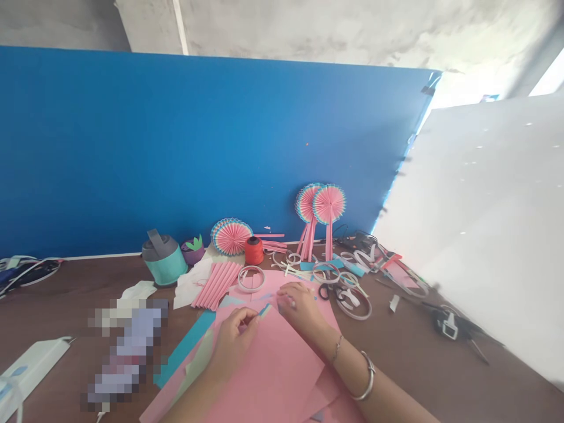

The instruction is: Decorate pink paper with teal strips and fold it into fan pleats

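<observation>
Over a stack of pink paper sheets (277,364), my left hand (238,338) pinches a small folded paper strip (265,311) with blue and yellow bands between thumb and forefinger. Just to its right, apart from the strip, my right hand (302,305) has its fingers curled together. What those fingers hold, if anything, is too small and blurred to make out. Pleated pink paper (217,285) lies beyond the left hand. A roll of tape (251,279) rests between it and the right hand. Black-handled scissors (325,292) lie close to the right hand.
Pleated paper fans (329,204) on pink sticks lean against the blue partition (198,147); another round fan (231,237) sits beside a red thread spool (254,251). Tape rings and paper scraps clutter the right. A teal container (165,264) and white power strip (33,373) stand left.
</observation>
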Demonstrator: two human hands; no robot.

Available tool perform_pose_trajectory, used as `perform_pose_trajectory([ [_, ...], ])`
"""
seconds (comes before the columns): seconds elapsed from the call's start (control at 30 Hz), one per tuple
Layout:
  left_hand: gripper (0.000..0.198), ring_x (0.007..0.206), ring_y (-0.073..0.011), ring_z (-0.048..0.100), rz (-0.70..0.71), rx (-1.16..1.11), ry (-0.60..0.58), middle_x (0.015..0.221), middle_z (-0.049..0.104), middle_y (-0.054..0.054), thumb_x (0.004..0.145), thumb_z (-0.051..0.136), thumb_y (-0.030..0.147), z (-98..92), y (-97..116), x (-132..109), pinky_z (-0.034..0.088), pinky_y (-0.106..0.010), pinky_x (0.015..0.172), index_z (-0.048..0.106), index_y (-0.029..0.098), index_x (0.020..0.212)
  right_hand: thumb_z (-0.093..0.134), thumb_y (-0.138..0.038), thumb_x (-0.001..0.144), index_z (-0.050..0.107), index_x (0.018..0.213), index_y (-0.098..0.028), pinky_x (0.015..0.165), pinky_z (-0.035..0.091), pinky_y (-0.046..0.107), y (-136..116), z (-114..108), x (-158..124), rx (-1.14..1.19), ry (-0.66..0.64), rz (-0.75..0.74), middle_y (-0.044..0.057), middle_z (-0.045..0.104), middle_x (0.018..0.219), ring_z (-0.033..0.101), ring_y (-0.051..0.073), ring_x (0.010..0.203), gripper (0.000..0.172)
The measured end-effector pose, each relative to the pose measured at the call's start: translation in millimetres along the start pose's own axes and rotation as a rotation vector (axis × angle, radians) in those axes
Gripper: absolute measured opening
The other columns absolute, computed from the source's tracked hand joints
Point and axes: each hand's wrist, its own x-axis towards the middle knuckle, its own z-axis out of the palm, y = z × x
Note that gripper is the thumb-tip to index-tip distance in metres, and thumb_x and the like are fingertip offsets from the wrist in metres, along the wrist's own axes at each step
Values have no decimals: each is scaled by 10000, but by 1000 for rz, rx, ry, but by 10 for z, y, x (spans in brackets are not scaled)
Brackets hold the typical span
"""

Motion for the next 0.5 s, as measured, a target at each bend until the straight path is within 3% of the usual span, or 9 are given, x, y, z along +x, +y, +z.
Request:
perform_pose_trajectory([
  [0.13,286,715,-183,577,-25,-25,-10,736,629,-35,817,471,424,17,-47,-1,474,-274,647,602,194,707,456,-341,873,683,745,-177,772,445,313,-127,-97,-5,327,-81,72,71,694,872,597,191,848,308],
  [0.2,273,730,-185,582,-34,-6,-4,748,631,-33,816,479,412,27,-56,-4,476,-275,651,605,194,709,507,-391,839,687,766,-175,747,455,299,-198,-123,-18,430,-155,109,62,698,863,605,186,824,291],
  [0.37,251,743,-183,596,-16,27,-2,729,620,-20,817,492,375,41,-61,-13,490,-284,679,602,196,679,586,-241,708,658,692,-169,663,454,254,-260,-52,-52,502,-230,153,19,676,730,592,154,718,103],
  [0.5,203,834,-206,608,75,69,64,837,661,-44,812,532,372,41,-74,-13,494,-330,757,655,211,833,542,-166,689,632,633,-168,602,435,232,-244,22,-71,452,-227,135,2,652,660,573,134,650,106],
])
